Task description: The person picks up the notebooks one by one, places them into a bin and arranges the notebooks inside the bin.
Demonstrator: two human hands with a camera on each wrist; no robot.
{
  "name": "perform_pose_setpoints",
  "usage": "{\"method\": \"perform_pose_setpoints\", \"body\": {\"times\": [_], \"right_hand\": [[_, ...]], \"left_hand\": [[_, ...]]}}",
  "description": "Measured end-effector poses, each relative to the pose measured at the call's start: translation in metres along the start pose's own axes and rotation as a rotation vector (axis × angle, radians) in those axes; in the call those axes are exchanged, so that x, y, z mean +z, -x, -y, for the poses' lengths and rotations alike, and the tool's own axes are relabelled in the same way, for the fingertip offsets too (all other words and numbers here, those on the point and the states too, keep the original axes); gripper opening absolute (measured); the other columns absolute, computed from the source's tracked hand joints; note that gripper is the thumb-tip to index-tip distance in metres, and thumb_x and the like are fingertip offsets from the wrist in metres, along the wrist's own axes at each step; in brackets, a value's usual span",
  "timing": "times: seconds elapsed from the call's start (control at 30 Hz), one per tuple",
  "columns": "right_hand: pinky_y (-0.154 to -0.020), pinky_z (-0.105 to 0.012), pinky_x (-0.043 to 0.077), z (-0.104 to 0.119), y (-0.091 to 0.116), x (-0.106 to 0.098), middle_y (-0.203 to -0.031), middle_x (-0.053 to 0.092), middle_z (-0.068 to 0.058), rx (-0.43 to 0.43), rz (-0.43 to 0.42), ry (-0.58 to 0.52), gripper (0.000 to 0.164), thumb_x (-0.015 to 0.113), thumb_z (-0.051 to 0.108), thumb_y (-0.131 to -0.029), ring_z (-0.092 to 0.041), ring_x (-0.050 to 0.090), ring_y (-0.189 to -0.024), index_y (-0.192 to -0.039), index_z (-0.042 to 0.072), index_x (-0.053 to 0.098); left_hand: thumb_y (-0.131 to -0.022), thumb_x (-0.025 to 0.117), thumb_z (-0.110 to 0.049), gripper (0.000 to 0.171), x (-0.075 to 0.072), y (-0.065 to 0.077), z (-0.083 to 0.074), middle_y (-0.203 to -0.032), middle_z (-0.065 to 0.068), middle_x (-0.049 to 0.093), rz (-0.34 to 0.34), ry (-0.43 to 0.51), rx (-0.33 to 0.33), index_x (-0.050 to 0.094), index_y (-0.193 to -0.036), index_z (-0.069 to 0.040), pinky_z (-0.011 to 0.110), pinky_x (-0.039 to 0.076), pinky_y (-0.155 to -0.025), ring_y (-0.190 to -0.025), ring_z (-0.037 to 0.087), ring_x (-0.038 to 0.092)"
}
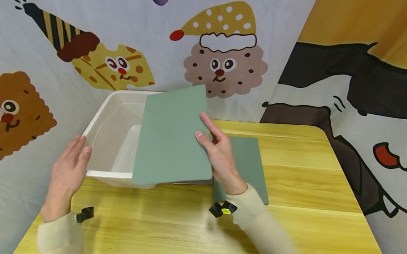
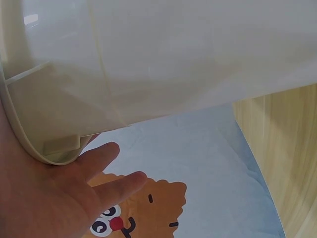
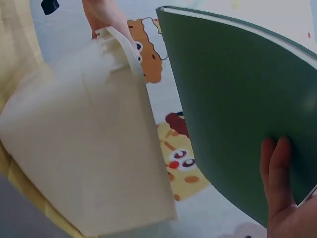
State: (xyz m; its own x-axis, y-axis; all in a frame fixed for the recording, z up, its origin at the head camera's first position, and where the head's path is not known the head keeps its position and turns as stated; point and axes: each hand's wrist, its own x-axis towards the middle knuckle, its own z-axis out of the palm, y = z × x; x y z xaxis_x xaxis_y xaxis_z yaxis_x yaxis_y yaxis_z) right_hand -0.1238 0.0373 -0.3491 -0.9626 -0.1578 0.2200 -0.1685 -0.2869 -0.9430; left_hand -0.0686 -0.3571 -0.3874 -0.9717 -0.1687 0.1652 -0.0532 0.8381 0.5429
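Observation:
My right hand (image 1: 222, 158) holds a green-covered notebook (image 1: 174, 137) by its right edge, thumb on the upper cover. Two fingers (image 3: 278, 173) lie against the other cover in the right wrist view, where pale page edges show. Tilted, the notebook covers the right part of a white plastic bin (image 1: 100, 173) in the head view. At the bin's left side rests my left hand (image 1: 66, 170), its palm at the rim and its fingers extended beside the wall, as the left wrist view (image 2: 54, 198) of that hand shows.
A second green notebook (image 1: 247, 170) lies on the wooden table (image 1: 300, 176) to the right of the bin. The edge of a brownish flat thing (image 1: 192, 182) peeks out below the raised notebook. Printed cloth (image 1: 165, 57) hangs behind the table.

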Motion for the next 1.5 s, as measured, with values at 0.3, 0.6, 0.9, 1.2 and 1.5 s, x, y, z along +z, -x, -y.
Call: {"method": "perform_pose_setpoints", "body": {"times": [0.3, 0.6, 0.9, 1.2, 1.5], "right_hand": [[-0.041, -0.025, 0.029, -0.014, -0.012, 0.037, -0.052, 0.046, 0.006, 0.021, 0.007, 0.091, 0.055, 0.065, 0.016, -0.103, -0.015, 0.023, -0.037, -0.155, 0.028, 0.05], [-0.04, -0.022, 0.03, -0.021, -0.025, 0.061, -0.126, 0.068, 0.007, 0.064, 0.043, 0.124, 0.058, 0.062, 0.016, -0.104, -0.007, 0.028, -0.039, -0.158, 0.025, 0.045], [-0.12, -0.031, 0.032, -0.026, -0.041, 0.075, -0.16, 0.044, 0.011, 0.088, -0.012, 0.177, 0.059, 0.064, 0.012, -0.101, -0.007, 0.047, -0.139, -0.157, 0.018, 0.047], [-0.123, -0.033, 0.029, -0.029, -0.051, 0.086, -0.162, 0.042, 0.006, 0.131, -0.01, 0.143, 0.059, 0.063, 0.007, -0.101, -0.014, 0.033, -0.151, -0.156, 0.012, 0.046], [-0.121, -0.028, 0.029, -0.034, -0.063, 0.099, -0.161, 0.043, -0.006, 0.105, -0.002, 0.272, 0.059, 0.06, 0.007, -0.1, -0.02, 0.037, -0.149, -0.157, 0.011, 0.044]], "left_hand": [[-0.113, 0.024, -0.044, 0.062, 0.001, 0.0, 0.0, -0.171, 0.015, 0.018, -0.015, -0.001, -0.006, 0.025, -0.165, -0.01, 0.069, 0.012, -0.121, -0.156, 0.045, 0.013], [-0.113, 0.023, -0.047, 0.065, 0.002, 0.0, 0.001, -0.17, 0.017, 0.021, -0.045, 0.009, -0.011, 0.028, -0.164, -0.007, 0.066, 0.011, -0.123, -0.156, 0.044, 0.014], [-0.114, 0.022, -0.042, 0.064, -0.01, -0.007, 0.004, -0.169, 0.024, 0.016, 0.073, -0.036, 0.074, 0.022, -0.164, -0.003, 0.072, 0.011, -0.119, -0.154, 0.052, 0.01], [-0.114, 0.023, -0.042, 0.069, -0.014, -0.017, 0.005, -0.171, 0.021, -0.007, 0.121, -0.002, 0.12, 0.004, -0.164, 0.002, 0.063, -0.002, -0.123, -0.156, 0.045, -0.007], [-0.114, 0.02, -0.042, 0.067, -0.01, -0.017, 0.007, -0.17, 0.027, 0.004, 0.121, -0.015, 0.136, 0.012, -0.163, 0.004, 0.067, 0.001, -0.122, -0.156, 0.048, -0.003]]}}
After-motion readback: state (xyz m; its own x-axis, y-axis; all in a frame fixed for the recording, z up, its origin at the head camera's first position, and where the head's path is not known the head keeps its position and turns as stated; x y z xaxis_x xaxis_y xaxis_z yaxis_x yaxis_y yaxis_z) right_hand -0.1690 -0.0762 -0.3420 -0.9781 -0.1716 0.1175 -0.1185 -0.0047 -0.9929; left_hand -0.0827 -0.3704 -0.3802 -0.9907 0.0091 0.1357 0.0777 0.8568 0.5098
